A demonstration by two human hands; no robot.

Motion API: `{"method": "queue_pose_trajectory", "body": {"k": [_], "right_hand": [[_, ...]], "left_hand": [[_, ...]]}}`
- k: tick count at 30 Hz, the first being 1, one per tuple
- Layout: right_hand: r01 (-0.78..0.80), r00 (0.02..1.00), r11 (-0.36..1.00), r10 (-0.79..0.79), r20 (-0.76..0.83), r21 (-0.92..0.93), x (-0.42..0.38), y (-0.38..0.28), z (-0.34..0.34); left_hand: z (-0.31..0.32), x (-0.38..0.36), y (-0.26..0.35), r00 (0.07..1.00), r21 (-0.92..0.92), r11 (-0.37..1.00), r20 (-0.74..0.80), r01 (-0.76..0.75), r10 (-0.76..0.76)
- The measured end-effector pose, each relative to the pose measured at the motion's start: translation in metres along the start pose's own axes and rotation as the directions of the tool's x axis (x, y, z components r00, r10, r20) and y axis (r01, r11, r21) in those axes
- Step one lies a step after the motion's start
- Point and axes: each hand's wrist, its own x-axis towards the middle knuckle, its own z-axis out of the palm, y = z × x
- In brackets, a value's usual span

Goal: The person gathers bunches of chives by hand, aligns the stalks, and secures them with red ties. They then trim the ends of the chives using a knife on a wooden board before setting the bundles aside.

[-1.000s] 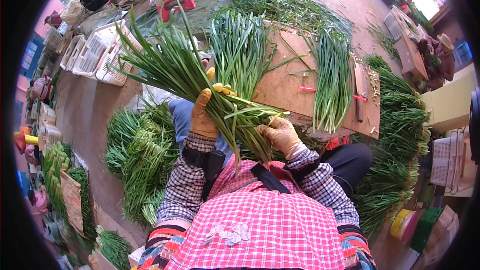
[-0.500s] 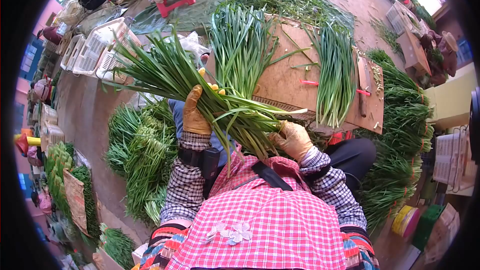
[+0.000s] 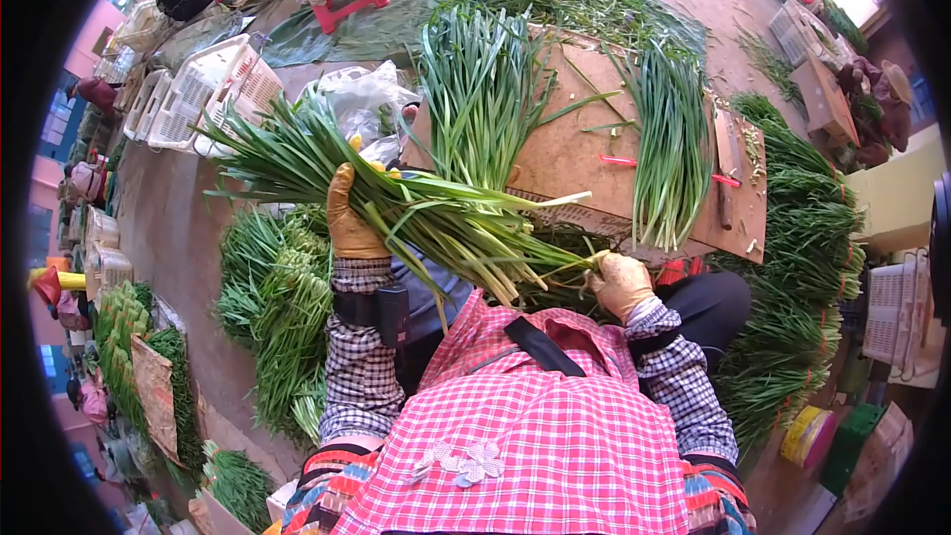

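My left hand [image 3: 354, 223], in a yellow-brown glove, is closed around a loose bundle of garlic chives [image 3: 436, 213]. The leafy tops point left and the pale stalk ends point right. At the stalk ends, my gloved right hand [image 3: 622, 285] pinches a thin chive stalk [image 3: 580, 263]; the exact grip is partly hidden by the fingers. Beyond them lies a wooden board [image 3: 575, 154] with a chive pile [image 3: 478, 99] on its left and a narrower chive bunch [image 3: 671, 149] on its right. A knife [image 3: 725, 203] rests at the board's right side.
Red strips [image 3: 619, 160] lie on the board. Tied chive bundles [image 3: 792, 238] are stacked to the right, and more chives [image 3: 287, 317] lie on the floor at left. White crates [image 3: 218, 89] and a red stool [image 3: 352, 2] stand farther off. Other people sit at the edges.
My right hand has moved right, away from the bundle's stalk ends, drawing a thin stalk outward. My left hand and the bundle have shifted slightly left.
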Motion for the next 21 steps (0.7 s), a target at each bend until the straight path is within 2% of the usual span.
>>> {"method": "queue_pose_trajectory", "body": {"k": [1, 4, 7, 8, 9, 10, 11, 12, 14, 16, 17, 19, 21], "right_hand": [[-0.093, 0.982, 0.994, 0.101, 0.161, -0.055, 0.003, 0.002, -0.003], [-0.129, 0.939, 0.952, 0.208, 0.275, -0.278, 0.006, 0.016, 0.009], [-0.167, 0.923, 0.957, 0.236, 0.302, -0.238, 0.007, 0.004, -0.007], [-0.041, 0.996, 0.999, 0.042, 0.084, -0.005, 0.003, 0.001, -0.007], [-0.046, 0.998, 0.974, 0.033, 0.062, 0.222, 0.010, -0.016, -0.020], [0.115, 0.992, 0.922, -0.090, -0.086, 0.369, 0.016, -0.029, -0.026], [0.266, 0.961, 0.889, -0.213, -0.178, 0.372, 0.022, -0.049, -0.038], [0.314, 0.942, 0.869, -0.235, -0.239, 0.383, 0.026, -0.065, -0.039], [0.501, 0.840, 0.776, -0.329, -0.433, 0.383, 0.045, -0.089, -0.026], [0.581, 0.811, 0.628, -0.391, -0.435, 0.518, 0.054, -0.095, -0.013], [0.648, 0.755, 0.615, -0.435, -0.491, 0.450, 0.060, -0.096, -0.009], [0.515, 0.857, 0.421, -0.286, -0.429, 0.747, 0.055, -0.098, 0.003], [0.375, 0.925, 0.189, -0.140, -0.353, 0.907, 0.050, -0.096, 0.010]], "left_hand": [[-0.003, 0.002, 0.004, 1.000, 0.005, 1.000, 0.004, -0.025, 0.024], [-0.003, 0.007, 0.023, 0.998, -0.017, 0.998, 0.023, -0.058, 0.058], [-0.001, 0.004, 0.038, 0.996, -0.005, 0.997, 0.054, -0.071, 0.072], [-0.002, 0.004, 0.039, 0.996, 0.012, 0.998, 0.060, -0.068, 0.067], [-0.003, 0.004, 0.037, 0.996, 0.028, 0.998, 0.068, -0.062, 0.060], [-0.002, 0.004, 0.035, 0.996, 0.045, 0.998, 0.076, -0.052, 0.049], [0.001, 0.002, 0.028, 0.996, 0.041, 0.998, 0.087, -0.042, 0.038], [0.005, 0.001, 0.019, 0.998, 0.047, 0.999, 0.060, -0.022, 0.019], [0.013, -0.005, 0.000, 1.000, 0.053, 0.998, 0.006, 0.018, -0.018], [0.013, -0.007, -0.013, 0.997, 0.052, 0.996, 0.022, 0.074, -0.075], [0.006, -0.005, -0.015, 0.995, -0.001, 0.996, 0.052, 0.086, -0.086], [0.001, -0.006, -0.014, 0.993, -0.043, 0.994, 0.068, 0.096, -0.093], [0.002, -0.009, -0.014, 0.994, -0.027, 0.994, 0.048, 0.101, -0.100]]}}
